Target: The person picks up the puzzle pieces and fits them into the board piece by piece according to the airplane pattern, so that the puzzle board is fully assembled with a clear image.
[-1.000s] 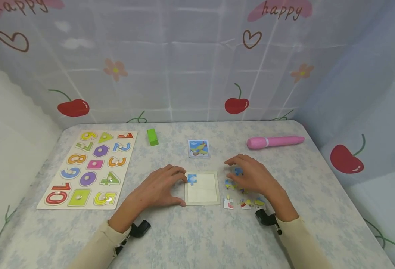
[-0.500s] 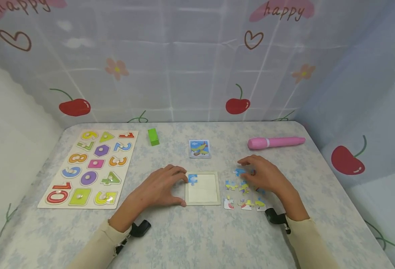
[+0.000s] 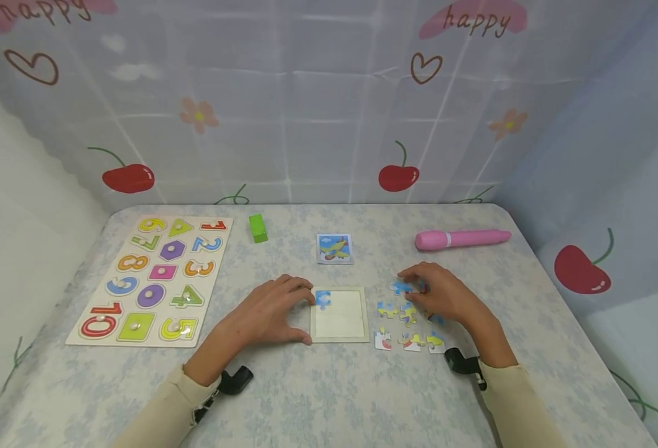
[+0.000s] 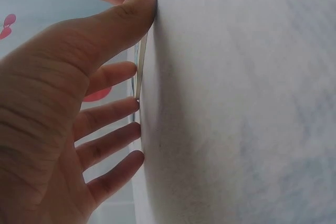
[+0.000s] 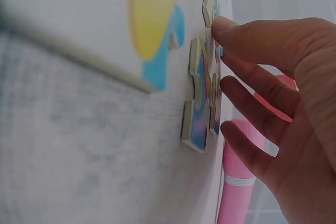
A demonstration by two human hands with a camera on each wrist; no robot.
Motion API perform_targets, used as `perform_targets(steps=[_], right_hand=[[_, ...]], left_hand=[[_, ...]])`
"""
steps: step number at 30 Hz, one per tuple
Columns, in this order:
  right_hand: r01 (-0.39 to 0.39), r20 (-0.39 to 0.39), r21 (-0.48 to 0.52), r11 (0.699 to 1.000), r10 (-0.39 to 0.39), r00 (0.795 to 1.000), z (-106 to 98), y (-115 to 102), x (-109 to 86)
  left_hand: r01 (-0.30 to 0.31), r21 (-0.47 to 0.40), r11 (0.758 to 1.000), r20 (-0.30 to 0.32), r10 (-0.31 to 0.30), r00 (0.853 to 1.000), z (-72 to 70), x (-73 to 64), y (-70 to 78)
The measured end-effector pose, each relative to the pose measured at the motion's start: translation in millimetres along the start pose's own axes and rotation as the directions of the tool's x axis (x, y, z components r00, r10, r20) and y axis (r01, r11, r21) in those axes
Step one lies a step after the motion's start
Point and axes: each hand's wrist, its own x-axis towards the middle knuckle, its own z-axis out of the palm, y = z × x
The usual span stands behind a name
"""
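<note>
In the head view, a pale square puzzle tray point(image 3: 340, 339) lies flat with one blue jigsaw piece point(image 3: 323, 298) in its top left corner. My left hand point(image 3: 270, 311) rests at the tray's left side, fingers fairly straight, thumb at the near corner; the left wrist view shows its fingertips along the tray edge point(image 4: 142, 51). Right of the tray my right hand point(image 3: 438, 291) has thumb and index finger on either side of a blue jigsaw piece point(image 3: 400, 287), pinching it close to the table. Several yellow, blue and white pieces point(image 3: 387, 309) lie under and before this hand.
A picture card of a yellow plane point(image 3: 334, 249) lies behind the tray. At the back are a green block point(image 3: 258, 228) and a pink pen-shaped stick point(image 3: 463, 239). A number-and-shape board point(image 3: 180, 320) occupies the left; a printed curtain point(image 3: 284, 124) hangs behind.
My right hand has moved right and toward me, off the middle of the loose pieces and onto the blue piece at the back. The left hand stays at the tray.
</note>
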Motion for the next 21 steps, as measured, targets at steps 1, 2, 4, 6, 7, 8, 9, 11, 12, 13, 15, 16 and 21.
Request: perform_targets(steps=[1, 2, 4, 6, 7, 8, 9, 11, 12, 13, 15, 16, 21], right_hand=[[0.003, -0.001, 0.002, 1.0, -0.003, 1.0, 0.0, 0.1, -0.2], [0.003, -0.001, 0.002, 1.0, -0.003, 1.0, 0.0, 0.4, -0.4], [0.007, -0.001, 0.0, 1.0, -0.007, 1.0, 0.1, 1.3, -0.6], [0.006, 0.0, -0.003, 1.0, -0.006, 1.0, 0.0, 1.8, -0.7], [0.005, 0.002, -0.005, 1.0, -0.005, 1.0, -0.2, 1.8, -0.7], [0.006, 0.005, -0.008, 1.0, -0.006, 1.0, -0.3, 1.9, -0.5], [0.008, 0.008, -0.013, 1.0, -0.008, 1.0, -0.5, 1.8, -0.2], [0.007, 0.012, -0.024, 1.0, -0.007, 1.0, -0.7, 1.6, 0.1], [0.008, 0.014, -0.031, 0.999, -0.008, 1.0, -0.8, 1.3, 0.4], [0.009, 0.016, -0.039, 0.999, -0.008, 1.0, -0.9, 1.0, 0.7], [0.008, 0.018, -0.057, 0.998, -0.007, 1.0, -0.9, 0.1, 1.1], [0.005, 0.017, -0.066, 0.998, -0.004, 1.0, -1.0, -0.8, 1.2], [0.007, 0.004, -0.083, 0.997, -0.007, 1.0, -1.8, -8.6, 2.1]], left_hand=[[-0.001, 0.001, 1.0, -0.001, 0.001, 1.0, 0.2, -0.1, -0.2], [-0.002, 0.0, 1.0, -0.001, 0.002, 1.0, 0.4, -0.2, -0.4], [-0.002, -0.001, 1.0, -0.002, 0.002, 1.0, 0.7, -0.5, -0.6], [-0.002, -0.002, 1.0, -0.002, 0.002, 1.0, 0.9, -0.6, -0.8], [-0.002, -0.002, 1.0, -0.002, 0.002, 1.0, 0.9, -0.7, -0.9], [-0.003, -0.001, 1.0, -0.001, 0.003, 1.0, 0.9, -0.7, -0.9], [-0.002, -0.001, 1.0, -0.002, 0.002, 1.0, 0.8, -0.7, -1.0], [-0.004, -0.001, 1.0, -0.001, 0.004, 1.0, 0.8, -0.6, -1.0], [-0.004, 0.0, 1.0, -0.001, 0.004, 1.0, 0.7, -0.6, -1.0], [-0.004, 0.0, 1.0, -0.001, 0.004, 1.0, 0.6, -0.6, -1.0], [-0.005, -0.001, 1.0, -0.002, 0.005, 1.0, 0.5, -0.6, -1.1], [-0.006, -0.002, 1.0, -0.002, 0.006, 1.0, 0.5, -0.6, -1.1], [-0.005, -0.008, 1.0, -0.002, 0.005, 1.0, 0.6, -0.3, -1.3]])
